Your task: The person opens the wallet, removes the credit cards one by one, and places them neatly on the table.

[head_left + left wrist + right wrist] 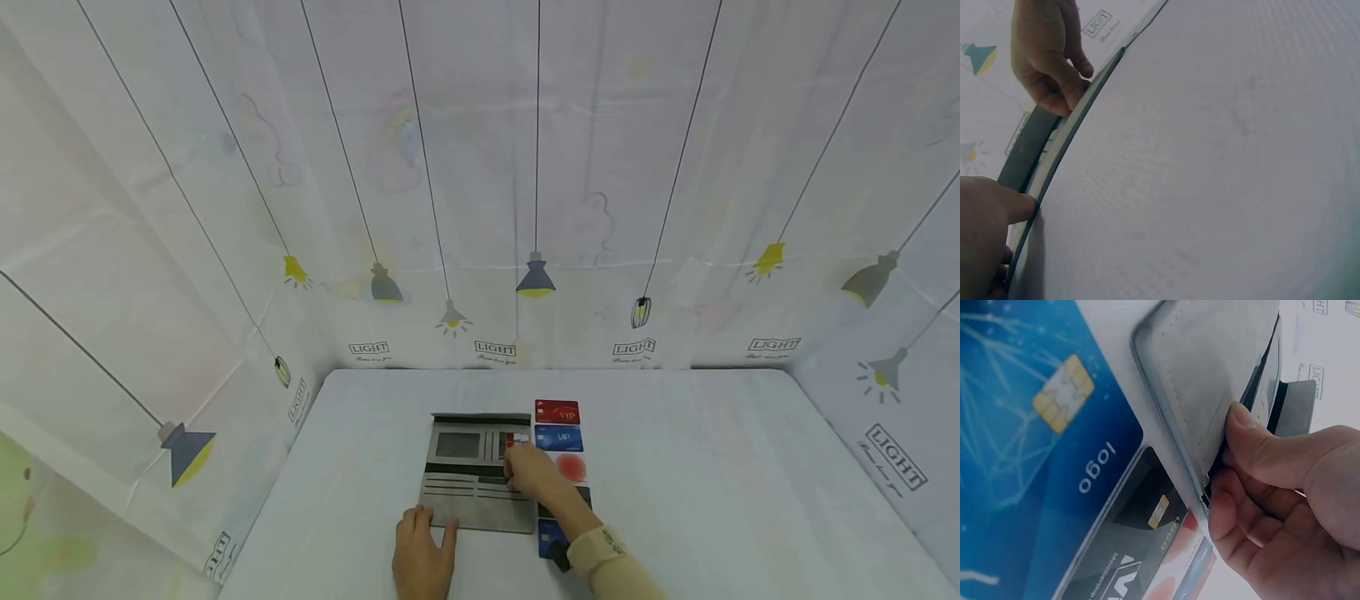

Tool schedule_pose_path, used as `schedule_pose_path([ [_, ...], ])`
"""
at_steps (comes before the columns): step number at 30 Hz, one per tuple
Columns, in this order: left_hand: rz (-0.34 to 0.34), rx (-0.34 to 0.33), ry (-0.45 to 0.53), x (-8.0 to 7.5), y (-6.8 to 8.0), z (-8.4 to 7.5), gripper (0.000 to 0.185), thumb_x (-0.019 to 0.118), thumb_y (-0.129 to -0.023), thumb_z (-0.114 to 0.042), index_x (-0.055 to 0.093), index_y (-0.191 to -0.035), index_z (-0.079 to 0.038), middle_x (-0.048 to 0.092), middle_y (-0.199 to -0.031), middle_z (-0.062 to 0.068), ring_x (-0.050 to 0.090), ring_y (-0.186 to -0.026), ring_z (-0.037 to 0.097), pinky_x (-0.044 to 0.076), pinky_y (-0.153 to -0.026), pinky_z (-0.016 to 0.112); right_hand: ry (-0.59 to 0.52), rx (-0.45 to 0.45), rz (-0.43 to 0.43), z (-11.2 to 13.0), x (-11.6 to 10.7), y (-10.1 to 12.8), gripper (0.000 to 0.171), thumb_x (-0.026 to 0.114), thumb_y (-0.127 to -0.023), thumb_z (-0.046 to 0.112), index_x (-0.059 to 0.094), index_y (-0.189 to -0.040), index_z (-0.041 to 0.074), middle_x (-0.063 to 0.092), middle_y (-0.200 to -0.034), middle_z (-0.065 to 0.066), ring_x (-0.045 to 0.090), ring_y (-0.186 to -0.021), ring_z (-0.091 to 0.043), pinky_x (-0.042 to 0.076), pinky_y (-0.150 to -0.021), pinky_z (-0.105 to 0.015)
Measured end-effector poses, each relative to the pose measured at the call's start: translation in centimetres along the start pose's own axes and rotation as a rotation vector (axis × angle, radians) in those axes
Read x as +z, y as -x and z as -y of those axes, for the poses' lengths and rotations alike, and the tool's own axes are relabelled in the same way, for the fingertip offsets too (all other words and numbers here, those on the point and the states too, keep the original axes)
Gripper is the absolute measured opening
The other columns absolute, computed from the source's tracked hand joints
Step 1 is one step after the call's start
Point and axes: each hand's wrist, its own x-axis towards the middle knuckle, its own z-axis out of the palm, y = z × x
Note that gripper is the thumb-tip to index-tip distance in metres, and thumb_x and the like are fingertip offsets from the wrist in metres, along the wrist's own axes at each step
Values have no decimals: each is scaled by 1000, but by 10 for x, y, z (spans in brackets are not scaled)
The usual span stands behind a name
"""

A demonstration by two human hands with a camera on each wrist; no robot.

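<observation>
An open grey wallet [480,515] lies on the white table, with a dark band across its middle and a window pocket at upper left. My left hand [420,554] rests at its lower left edge, fingers fairly straight. My right hand [536,475] is over the wallet's right side, its thumb and curled fingers pinching the edge of a wallet pocket [1204,369] in the right wrist view. Beside its fingertips, a red-and-white card [517,438] shows in the upper right slots. Whether the fingers also hold a card is hidden.
Right of the wallet runs a column of cards: a red VIP card [557,412], a blue VIP card [558,438], a white card with a red circle [572,467], a dark card [1141,531] and a blue logo card [1022,425]. My right forearm partly covers the lower ones.
</observation>
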Motion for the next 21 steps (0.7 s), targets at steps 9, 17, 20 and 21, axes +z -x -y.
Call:
schedule_pose_path([
  [9,28,-20,2,-2,0,-2,46,84,-79,-36,69,-104,-1,64,-108,12,62,-104,29,58,-83,44,-62,15,80,-2,-4,-5,14,82,-80,5,68,-82,7,60,-75,-2,53,-69,-17,57,-66,-32],
  [17,55,-37,-1,-4,0,-4,54,84,-78,-42,67,-108,-1,62,-108,10,61,-104,28,58,-82,44,-130,-3,84,-7,-7,-5,16,79,-82,4,65,-77,9,57,-72,0,52,-67,-15,48,-60,-28],
  [20,43,-34,4,-4,-1,-4,53,84,-78,-42,67,-107,-2,62,-108,10,61,-104,28,58,-82,44,-114,-22,88,-6,-8,-4,16,76,-84,4,64,-76,10,56,-72,1,52,-67,-15,47,-60,-29],
  [21,42,-35,3,-4,-1,-4,53,84,-78,-42,67,-108,-2,62,-108,10,61,-104,28,58,-82,44,-111,-27,89,-5,-9,-4,15,76,-84,4,64,-77,9,56,-72,1,51,-67,-15,47,-60,-29],
])
